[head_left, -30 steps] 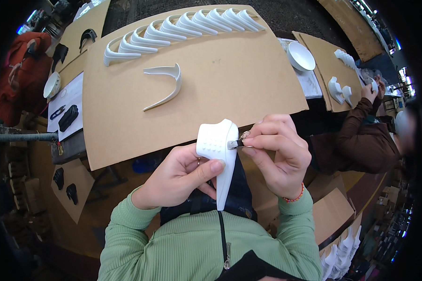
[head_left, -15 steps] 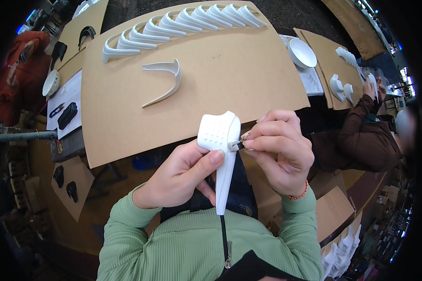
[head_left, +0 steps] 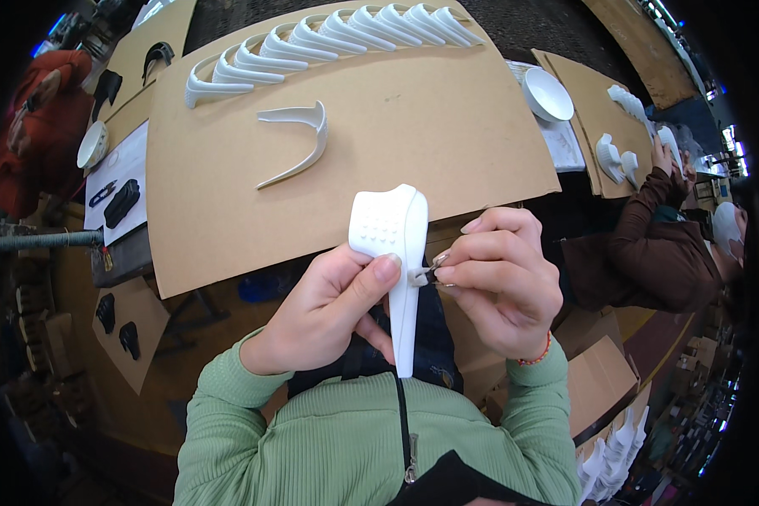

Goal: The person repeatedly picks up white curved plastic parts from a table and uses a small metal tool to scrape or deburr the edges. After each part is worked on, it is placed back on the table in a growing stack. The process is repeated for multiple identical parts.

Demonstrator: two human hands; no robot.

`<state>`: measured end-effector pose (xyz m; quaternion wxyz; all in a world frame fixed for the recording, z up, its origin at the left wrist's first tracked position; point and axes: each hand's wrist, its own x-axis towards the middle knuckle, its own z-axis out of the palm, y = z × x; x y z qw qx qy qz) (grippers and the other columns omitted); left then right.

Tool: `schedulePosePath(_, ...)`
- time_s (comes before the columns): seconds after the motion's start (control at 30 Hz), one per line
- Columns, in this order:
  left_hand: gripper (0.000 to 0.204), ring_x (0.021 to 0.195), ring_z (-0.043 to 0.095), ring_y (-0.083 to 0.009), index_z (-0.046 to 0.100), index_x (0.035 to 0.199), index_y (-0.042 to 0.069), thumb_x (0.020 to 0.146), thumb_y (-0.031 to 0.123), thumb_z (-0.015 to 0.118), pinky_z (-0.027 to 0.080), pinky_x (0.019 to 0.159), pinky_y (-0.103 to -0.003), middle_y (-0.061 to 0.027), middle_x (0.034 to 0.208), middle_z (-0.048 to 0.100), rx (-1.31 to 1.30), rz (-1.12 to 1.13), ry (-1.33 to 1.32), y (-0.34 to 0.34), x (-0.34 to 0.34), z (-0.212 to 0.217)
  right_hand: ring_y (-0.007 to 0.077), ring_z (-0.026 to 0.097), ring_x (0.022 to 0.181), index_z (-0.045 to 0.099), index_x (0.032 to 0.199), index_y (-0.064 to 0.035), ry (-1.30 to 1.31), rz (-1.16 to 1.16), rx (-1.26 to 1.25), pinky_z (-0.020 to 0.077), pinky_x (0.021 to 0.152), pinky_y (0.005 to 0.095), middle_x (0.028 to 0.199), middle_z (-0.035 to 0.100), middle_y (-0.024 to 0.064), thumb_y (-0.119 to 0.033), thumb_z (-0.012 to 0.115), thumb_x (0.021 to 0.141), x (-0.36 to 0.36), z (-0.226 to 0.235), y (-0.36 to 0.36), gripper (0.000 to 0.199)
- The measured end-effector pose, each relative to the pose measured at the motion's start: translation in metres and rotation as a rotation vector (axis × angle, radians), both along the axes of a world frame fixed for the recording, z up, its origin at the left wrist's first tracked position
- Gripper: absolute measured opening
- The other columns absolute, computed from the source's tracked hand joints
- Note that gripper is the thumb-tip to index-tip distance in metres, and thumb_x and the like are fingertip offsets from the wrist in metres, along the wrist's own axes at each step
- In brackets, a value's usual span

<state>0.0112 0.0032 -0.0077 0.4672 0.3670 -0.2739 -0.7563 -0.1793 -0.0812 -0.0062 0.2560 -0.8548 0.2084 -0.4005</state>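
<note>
My left hand [head_left: 333,308] is closed around a white molded plastic part [head_left: 388,221], its thumb lying across the front. One wide end of the part carries small raised bumps, and a long narrow arm tapers down toward my jacket. Between the pinched fingertips of my right hand [head_left: 506,282] is a small tool with a pale grey tip [head_left: 420,277]. That tip touches the right edge of the white part; most of the tool is hidden by the fingers. Beyond my hands, a single U-shaped white plastic part [head_left: 319,139] lies on the cardboard sheet [head_left: 413,126].
A row of several curved white parts [head_left: 337,38] lines the cardboard's far edge. White bowls stand right [head_left: 548,94] and left [head_left: 93,145]; black snips [head_left: 103,193] lie at left. A co-worker in brown [head_left: 649,244] handles white parts at right. An open carton [head_left: 600,384] sits low right.
The white part in my left hand has risen slightly and shifted a little left. My right hand's tool tip has slid down along the part's edge, toward the narrow end.
</note>
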Motion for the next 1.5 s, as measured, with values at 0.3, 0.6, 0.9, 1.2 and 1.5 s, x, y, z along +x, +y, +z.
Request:
schedulePosePath(0.3,0.034,0.077,0.064,-0.0153,0.049,0.112,-0.003,0.101,0.028,0.039,0.059,0.057,-0.026,-0.0097,0.092,0.058,-0.034,0.061,-0.007,-0.001,-0.002,-0.001,0.0198,0.055,0.084,0.069,0.078,-0.0098,0.026,0.023,-0.030,0.0314,0.078,0.0331,0.082,0.066,-0.0012,-0.006,0.074,0.059,-0.002,-0.001,0.005,0.020)
schedulePosePath(0.6,0.035,0.074,0.066,-0.0193,0.048,0.115,-0.005,0.100,0.027,0.041,0.060,0.052,-0.029,-0.0118,0.093,0.060,-0.106,0.121,-0.169,0.000,-0.003,0.000,0.0197,0.055,0.085,0.069,0.077,-0.0116,0.077,0.057,-0.038,0.0267,0.076,0.0358,0.080,0.065,-0.0031,-0.007,0.073,0.060,-0.005,0.000,0.012,0.019)
schedulePosePath(0.9,0.036,0.071,0.066,-0.0184,0.050,0.112,-0.005,0.100,0.027,0.041,0.058,0.050,-0.026,-0.0118,0.090,0.060,-0.115,0.168,-0.233,0.000,-0.004,0.003,0.0194,0.054,0.084,0.069,0.076,-0.0114,0.105,0.086,-0.049,0.0251,0.075,0.0376,0.079,0.065,-0.0040,-0.009,0.072,0.057,-0.005,0.001,0.017,0.019)
schedulePosePath(1.2,0.032,0.073,0.063,-0.0139,0.049,0.109,-0.003,0.101,0.027,0.040,0.057,0.054,-0.023,-0.0089,0.089,0.059,-0.103,0.191,-0.226,-0.002,-0.001,0.001,0.0202,0.055,0.085,0.070,0.075,-0.0114,0.124,0.161,-0.076,0.0244,0.076,0.0387,0.079,0.065,-0.0031,-0.012,0.071,0.059,-0.007,0.000,0.022,0.016)
schedulePosePath(1.5,0.031,0.062,0.061,-0.0121,0.052,0.105,-0.002,0.100,0.028,0.044,0.051,0.055,-0.024,-0.0080,0.081,0.062,-0.204,0.187,-0.009,-0.004,0.006,-0.020,0.0216,0.059,0.081,0.069,0.083,-0.0037,-0.219,0.219,0.291,0.0455,0.075,0.0335,0.084,0.065,0.0077,0.007,0.072,0.068,-0.010,-0.011,0.004,0.018)
